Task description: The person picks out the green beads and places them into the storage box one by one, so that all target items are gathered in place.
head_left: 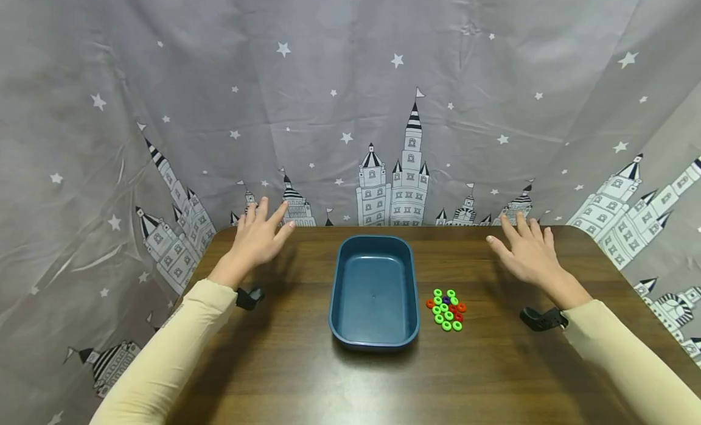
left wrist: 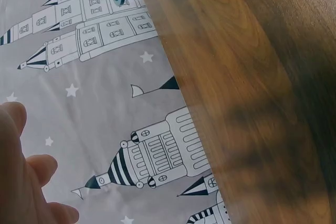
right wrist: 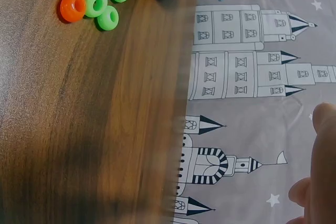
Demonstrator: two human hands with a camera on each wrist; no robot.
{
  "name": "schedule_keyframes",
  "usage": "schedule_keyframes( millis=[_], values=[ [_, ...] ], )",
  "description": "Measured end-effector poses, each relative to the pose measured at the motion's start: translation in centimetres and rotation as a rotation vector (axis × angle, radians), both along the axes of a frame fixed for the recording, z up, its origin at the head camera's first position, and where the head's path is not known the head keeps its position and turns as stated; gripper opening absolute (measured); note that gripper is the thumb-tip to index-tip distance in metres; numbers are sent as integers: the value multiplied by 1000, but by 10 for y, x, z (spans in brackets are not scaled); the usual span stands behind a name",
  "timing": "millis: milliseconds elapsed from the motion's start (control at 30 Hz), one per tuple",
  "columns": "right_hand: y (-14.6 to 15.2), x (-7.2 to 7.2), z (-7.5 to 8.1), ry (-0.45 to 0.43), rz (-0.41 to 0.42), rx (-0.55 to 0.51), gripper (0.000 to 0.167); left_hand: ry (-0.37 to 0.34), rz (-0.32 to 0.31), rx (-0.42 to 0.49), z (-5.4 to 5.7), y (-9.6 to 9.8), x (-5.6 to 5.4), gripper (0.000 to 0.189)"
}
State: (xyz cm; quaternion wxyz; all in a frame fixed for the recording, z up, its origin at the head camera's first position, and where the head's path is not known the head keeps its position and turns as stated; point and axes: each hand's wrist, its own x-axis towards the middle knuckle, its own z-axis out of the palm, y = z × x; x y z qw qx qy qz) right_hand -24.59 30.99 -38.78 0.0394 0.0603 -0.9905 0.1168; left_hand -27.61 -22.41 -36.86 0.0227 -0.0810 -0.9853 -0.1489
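A dark blue rectangular tub (head_left: 375, 338) with rounded corners stands in the middle of the wooden table, and no contents show inside it. Just right of it lies a loose cluster of ring-shaped beads (head_left: 448, 316), mostly bright green, with some red, orange and purple. My left hand (head_left: 259, 237) hovers over the table's back left, fingers spread and holding nothing. Over the back right, my right hand (head_left: 530, 252) is likewise spread, above and to the right of the beads. In the right wrist view, the beads (right wrist: 96, 3) show their wide holes.
The brown wooden table (head_left: 285, 376) ends at a grey curtain (head_left: 350, 59) printed with castles and stars. Black wrist straps (head_left: 542, 319) hang below both wrists. Shadows of the arms fall on the tabletop.
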Motion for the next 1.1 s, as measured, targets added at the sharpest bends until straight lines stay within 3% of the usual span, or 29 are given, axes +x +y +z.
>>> schedule_keyframes(
  millis=[333,567,733,1100],
  values=[
    [-1,-1,0,7,5,-6,81,13,-41,46,-5,7,2,64],
    [-1,-1,-2,-3,2,-10,82,36,-117,189,-18,17,9,63],
    [0,-1,-4,-16,-3,-6,81,64,-198,302,-33,28,16,62],
    [0,2,-6,-5,-3,-16,79,-62,-259,493,-64,56,37,59]
  ],
)
